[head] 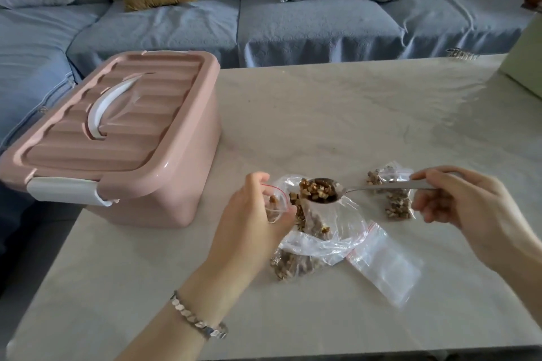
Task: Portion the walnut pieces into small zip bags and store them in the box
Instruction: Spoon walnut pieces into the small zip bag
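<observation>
My left hand (249, 223) pinches a small zip bag (275, 202) with a red strip, its mouth held open and a few walnut pieces inside. My right hand (457, 199) holds a metal spoon (381, 186) heaped with walnut pieces, its bowl hovering just right of that bag's mouth. Under the spoon lies a large clear bag of walnut pieces (325, 231). A filled small bag (394, 193) rests behind the spoon handle, another filled one (293, 265) lies near my left wrist. An empty zip bag (384, 264) lies flat. The pink box (117, 138) stands at the left, lid closed.
Everything sits on a pale marble-look table (322, 114). A blue sofa (264, 26) with cushions runs along the far side and left. A pale green object (525, 61) stands at the table's far right corner.
</observation>
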A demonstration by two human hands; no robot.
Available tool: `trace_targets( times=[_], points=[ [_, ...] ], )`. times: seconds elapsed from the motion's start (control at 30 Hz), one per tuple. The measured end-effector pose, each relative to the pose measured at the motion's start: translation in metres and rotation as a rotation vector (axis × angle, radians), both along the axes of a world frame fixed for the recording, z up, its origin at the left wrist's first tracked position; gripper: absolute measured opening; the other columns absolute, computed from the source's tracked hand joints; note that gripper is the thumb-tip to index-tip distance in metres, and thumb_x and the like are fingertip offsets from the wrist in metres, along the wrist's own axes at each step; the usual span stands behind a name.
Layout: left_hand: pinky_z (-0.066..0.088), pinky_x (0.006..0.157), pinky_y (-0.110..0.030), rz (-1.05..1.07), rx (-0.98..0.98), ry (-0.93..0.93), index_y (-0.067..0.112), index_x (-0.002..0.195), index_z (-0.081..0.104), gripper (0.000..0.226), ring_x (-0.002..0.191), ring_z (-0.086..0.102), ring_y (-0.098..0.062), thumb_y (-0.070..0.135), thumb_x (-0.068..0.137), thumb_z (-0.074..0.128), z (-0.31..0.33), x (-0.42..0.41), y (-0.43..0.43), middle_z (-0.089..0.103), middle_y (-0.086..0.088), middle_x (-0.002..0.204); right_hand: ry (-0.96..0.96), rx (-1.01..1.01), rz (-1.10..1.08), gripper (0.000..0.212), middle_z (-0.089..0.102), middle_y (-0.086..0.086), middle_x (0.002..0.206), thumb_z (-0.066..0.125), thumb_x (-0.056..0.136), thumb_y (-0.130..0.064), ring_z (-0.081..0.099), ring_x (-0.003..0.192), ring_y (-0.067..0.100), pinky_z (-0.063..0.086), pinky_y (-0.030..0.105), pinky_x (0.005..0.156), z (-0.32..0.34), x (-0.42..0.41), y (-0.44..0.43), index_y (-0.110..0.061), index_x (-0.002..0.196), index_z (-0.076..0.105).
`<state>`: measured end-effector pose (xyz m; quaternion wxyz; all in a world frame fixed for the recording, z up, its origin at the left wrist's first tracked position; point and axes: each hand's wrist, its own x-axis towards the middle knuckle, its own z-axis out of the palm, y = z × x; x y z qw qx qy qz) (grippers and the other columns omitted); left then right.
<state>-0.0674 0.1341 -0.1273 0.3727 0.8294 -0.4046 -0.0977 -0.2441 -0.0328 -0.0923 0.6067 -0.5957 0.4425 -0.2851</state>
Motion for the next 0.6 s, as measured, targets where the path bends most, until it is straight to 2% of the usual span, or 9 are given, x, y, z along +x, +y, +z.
trace_targets(
  times=[0.1, 0.17, 0.3, 0.43, 0.53, 0.6],
  points=[
    [0.035, 0.081, -0.020, 0.023, -0.040, -0.090, 0.019, 0.127, 0.038, 0.052, 0.104, 0.047, -0.013, 0.034, 0.083, 0.061, 0.004, -0.006, -0.005, 0.045, 0.016, 0.093, -0.008, -0.072, 0.019, 0.025, 0.058, 0.009, 0.043, 0.042, 0.092, -0.004, 0.045, 0.030, 0.011, 0.033, 0.016, 0.035, 0.026, -0.002, -0.008, -0.005, 0.075, 0.060],
    [0.039, 0.084, -0.022, 0.015, -0.044, -0.087, 0.021, 0.126, 0.038, 0.053, 0.103, 0.048, -0.011, 0.036, 0.081, 0.063, 0.004, -0.010, -0.010, 0.045, 0.021, 0.089, -0.005, -0.109, 0.045, 0.025, 0.058, 0.009, 0.043, 0.043, 0.092, -0.005, 0.044, 0.030, 0.012, 0.033, 0.014, 0.035, 0.041, -0.001, -0.010, -0.006, 0.074, 0.060],
    [0.038, 0.068, -0.007, -0.066, 0.017, 0.078, 0.025, 0.123, 0.037, 0.054, 0.087, 0.053, 0.000, 0.041, 0.080, 0.066, 0.000, -0.014, -0.020, 0.053, 0.017, 0.095, 0.032, -0.140, 0.114, 0.026, 0.057, 0.010, 0.042, 0.044, 0.091, -0.005, 0.043, 0.029, 0.012, 0.032, 0.013, 0.034, 0.058, 0.006, -0.008, -0.005, 0.071, 0.060],
    [0.028, 0.069, 0.007, -0.144, 0.039, 0.084, 0.025, 0.128, 0.035, 0.059, 0.075, 0.046, 0.010, 0.038, 0.080, 0.067, 0.000, -0.018, -0.025, 0.052, 0.015, 0.103, 0.104, -0.185, 0.187, 0.027, 0.057, 0.009, 0.041, 0.044, 0.092, -0.002, 0.044, 0.029, 0.011, 0.027, 0.012, 0.031, 0.061, 0.014, -0.002, -0.002, 0.071, 0.060],
    [0.029, 0.069, 0.006, -0.165, 0.032, 0.104, 0.023, 0.129, 0.036, 0.060, 0.075, 0.045, 0.010, 0.036, 0.080, 0.068, -0.001, -0.019, -0.025, 0.044, 0.020, 0.098, 0.126, -0.229, 0.219, 0.026, 0.057, 0.010, 0.041, 0.044, 0.091, -0.001, 0.044, 0.029, 0.012, 0.028, 0.011, 0.032, 0.061, 0.018, 0.002, -0.001, 0.071, 0.060],
    [0.030, 0.069, 0.000, -0.155, 0.033, 0.110, 0.024, 0.130, 0.035, 0.060, 0.080, 0.044, 0.005, 0.037, 0.080, 0.068, -0.003, -0.019, -0.023, 0.041, 0.021, 0.099, 0.128, -0.243, 0.230, 0.026, 0.057, 0.010, 0.041, 0.044, 0.091, -0.001, 0.044, 0.029, 0.012, 0.029, 0.010, 0.032, 0.061, 0.018, 0.003, -0.001, 0.070, 0.060]
  ],
)
